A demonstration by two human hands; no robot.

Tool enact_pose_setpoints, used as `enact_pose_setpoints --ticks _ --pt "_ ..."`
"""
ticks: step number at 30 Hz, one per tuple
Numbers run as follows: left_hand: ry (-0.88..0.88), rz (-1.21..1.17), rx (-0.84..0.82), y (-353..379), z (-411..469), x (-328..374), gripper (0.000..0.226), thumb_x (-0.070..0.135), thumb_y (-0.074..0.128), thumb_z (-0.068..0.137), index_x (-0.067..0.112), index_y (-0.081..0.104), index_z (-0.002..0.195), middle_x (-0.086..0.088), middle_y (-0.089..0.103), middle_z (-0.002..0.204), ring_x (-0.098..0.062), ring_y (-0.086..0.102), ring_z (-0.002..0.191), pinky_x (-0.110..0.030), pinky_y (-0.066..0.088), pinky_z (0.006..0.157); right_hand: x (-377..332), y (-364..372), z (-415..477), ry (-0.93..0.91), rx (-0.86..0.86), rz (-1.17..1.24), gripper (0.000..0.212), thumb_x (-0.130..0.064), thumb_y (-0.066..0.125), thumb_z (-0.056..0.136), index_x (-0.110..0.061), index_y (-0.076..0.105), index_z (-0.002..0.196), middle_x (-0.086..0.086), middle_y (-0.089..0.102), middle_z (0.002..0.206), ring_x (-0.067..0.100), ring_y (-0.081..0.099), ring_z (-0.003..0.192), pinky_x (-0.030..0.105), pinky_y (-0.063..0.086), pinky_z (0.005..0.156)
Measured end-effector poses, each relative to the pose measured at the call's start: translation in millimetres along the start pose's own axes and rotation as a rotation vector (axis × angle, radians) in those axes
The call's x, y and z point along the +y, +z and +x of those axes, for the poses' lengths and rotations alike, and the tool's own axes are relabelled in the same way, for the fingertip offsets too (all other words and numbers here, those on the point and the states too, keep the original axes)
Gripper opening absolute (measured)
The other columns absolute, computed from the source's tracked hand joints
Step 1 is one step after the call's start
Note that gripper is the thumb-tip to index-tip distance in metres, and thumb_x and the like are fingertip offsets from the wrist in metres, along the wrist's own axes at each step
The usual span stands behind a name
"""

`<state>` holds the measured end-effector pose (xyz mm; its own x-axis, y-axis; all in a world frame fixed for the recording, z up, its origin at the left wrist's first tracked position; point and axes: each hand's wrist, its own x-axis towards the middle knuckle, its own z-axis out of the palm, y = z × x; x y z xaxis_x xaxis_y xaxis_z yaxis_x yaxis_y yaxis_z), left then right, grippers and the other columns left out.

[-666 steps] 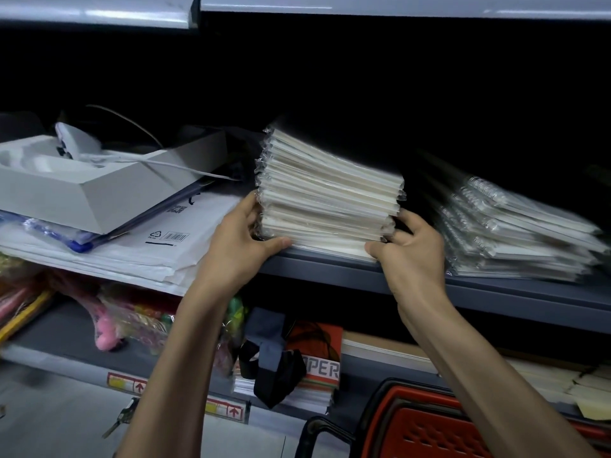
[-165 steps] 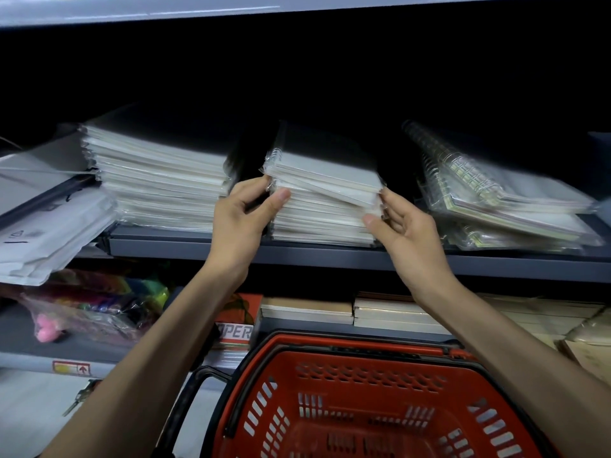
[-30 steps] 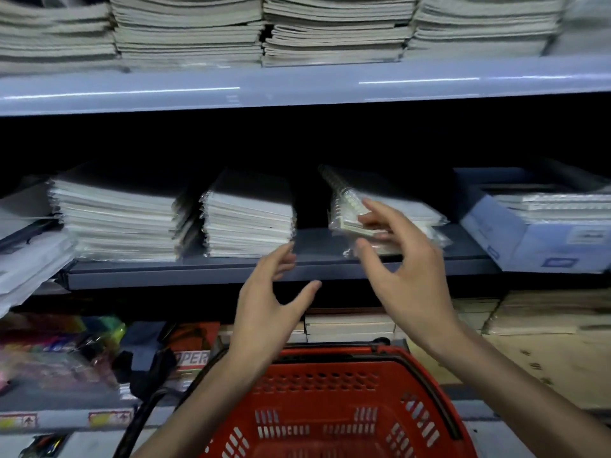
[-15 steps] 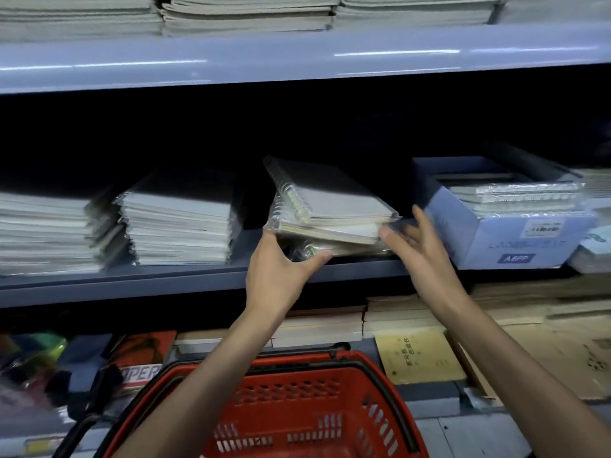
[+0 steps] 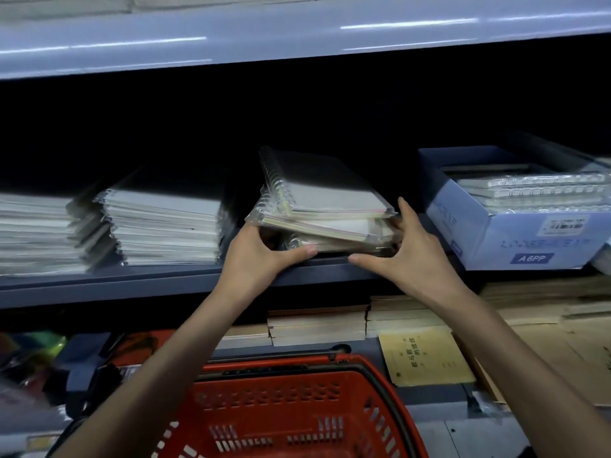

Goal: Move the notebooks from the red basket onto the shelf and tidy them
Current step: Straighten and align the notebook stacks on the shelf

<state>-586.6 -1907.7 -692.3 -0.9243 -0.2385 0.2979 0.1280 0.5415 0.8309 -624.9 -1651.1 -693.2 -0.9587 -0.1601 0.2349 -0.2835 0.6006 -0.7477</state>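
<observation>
The spiral notebooks (image 5: pixel 324 200) lie between left hand (image 5: pixel 256 259) and right hand (image 5: pixel 413 259)

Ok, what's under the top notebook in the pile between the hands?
More wrapped spiral notebooks, stacked crookedly on the shelf. The left hand and right hand cover their lower corners, so the count is unclear.
</observation>
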Motion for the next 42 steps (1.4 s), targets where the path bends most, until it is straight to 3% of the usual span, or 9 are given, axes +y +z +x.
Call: enact_pose_setpoints --ticks 7,13,15,17,19,21,26,33,42 --pt "-0.041 -0.08 -0.047 -5.8 15.5 -8.4 0.079 0.056 0.099 0.052 0.024 0.073 0.12 0.018 0.078 0.113 -0.004 0.071 0.112 -0.039 0.053 0.108 5.9 5.4 19.1 0.024 0.042 0.035 0.111 -0.036 0.094 0.07 -0.017 0.031 0.16 0.004 0.058 0.147 0.023 0.056 0.134 0.042 0.047 0.112" --pt "-0.014 -0.132 -0.083 0.5 13.4 -8.7 0.07 0.044 0.093 0.064 0.02 0.07 0.125 0.016 0.076 0.119 -0.001 0.069 0.114 -0.038 0.051 0.111 0.8 15.4 16.4 0.005 0.105 0.153 0.067 -0.017 0.092 0.07 -0.023 0.062 0.129 -0.011 0.074 0.111 0.011 0.069 0.106 0.035 0.054 0.102" --pt "0.005 -0.105 -0.062 5.2 10.3 -6.5 0.068 0.047 0.086 0.067 0.021 0.069 0.127 0.016 0.075 0.12 -0.001 0.068 0.115 -0.039 0.051 0.111 -5.3 17.0 12.9 0.021 0.127 0.179 0.071 -0.016 0.092 0.071 -0.023 0.06 0.133 -0.01 0.073 0.109 0.012 0.069 0.106 0.03 0.054 0.098" --pt "0.029 -0.089 -0.058 8.0 8.8 -6.1 0.068 0.05 0.079 0.07 0.022 0.067 0.13 0.016 0.074 0.124 -0.003 0.067 0.12 -0.041 0.049 0.113 -9.7 18.1 10.1 0.063 0.149 0.224 0.09 -0.016 0.093 0.071 -0.019 0.048 0.148 -0.011 0.072 0.108 0.013 0.068 0.109 0.025 0.05 0.096" --pt "0.06 -0.09 -0.088 7.4 8.5 -6.9 0.062 0.045 0.078 0.077 0.021 0.066 0.133 0.014 0.073 0.127 -0.004 0.065 0.123 -0.042 0.047 0.115 -13.3 18.7 8.7 0.108 0.177 0.284 0.108 -0.015 0.095 0.069 -0.015 0.034 0.158 -0.01 0.073 0.111 0.011 0.066 0.114 0.022 0.046 0.099" --pt "0.075 -0.084 -0.111 4.1 10.0 -8.2 0.053 0.036 0.079 0.084 0.018 0.066 0.133 0.012 0.073 0.128 -0.006 0.065 0.124 -0.043 0.046 0.116 -16.4 20.2 6.7 0.116 0.199 0.296 0.11 -0.017 0.096 0.067 -0.015 0.035 0.159 -0.008 0.074 0.115 0.01 0.066 0.114 0.022 0.046 0.101" --pt "0.044 -0.149 -0.073 2.5 16.1 -10.1 0.037 0.007 0.08 0.089 0.013 0.07 0.124 0.002 0.076 0.123 -0.011 0.07 0.119 -0.042 0.049 0.113 -22.0 23.6 1.3 0.104 0.253 0.255 0.081 -0.024 0.098 0.065 -0.014 0.062 0.137 -0.007 0.077 0.111 0.007 0.07 0.102 0.024 0.054 0.094" --pt "0.007 -0.224 -0.015 7.8 14.6 -8.7 0.03 0.001 0.075 0.092 0.015 0.065 0.117 -0.002 0.076 0.114 -0.013 0.072 0.112 -0.036 0.053 0.108 -20.6 33.3 -5.0 0.015 0.27 0.235 0.049 -0.017 0.09 0.075 -0.021 0.069 0.119 -0.018 0.071 0.097 0.007 0.071 0.097 0.034 0.058 0.095" --pt "-0.06 -0.188 -0.071 3.2 20.1 -13.9 0.056 -0.008 0.079 0.084 0.007 0.058 0.134 -0.009 0.069 0.132 -0.019 0.067 0.123 -0.04 0.049 0.114 -8.6 30.0 -1.7 -0.038 0.169 0.312 0.048 -0.007 0.076 0.089 -0.023 0.062 0.132 -0.023 0.071 0.107 0.001 0.069 0.108 0.035 0.054 0.105"
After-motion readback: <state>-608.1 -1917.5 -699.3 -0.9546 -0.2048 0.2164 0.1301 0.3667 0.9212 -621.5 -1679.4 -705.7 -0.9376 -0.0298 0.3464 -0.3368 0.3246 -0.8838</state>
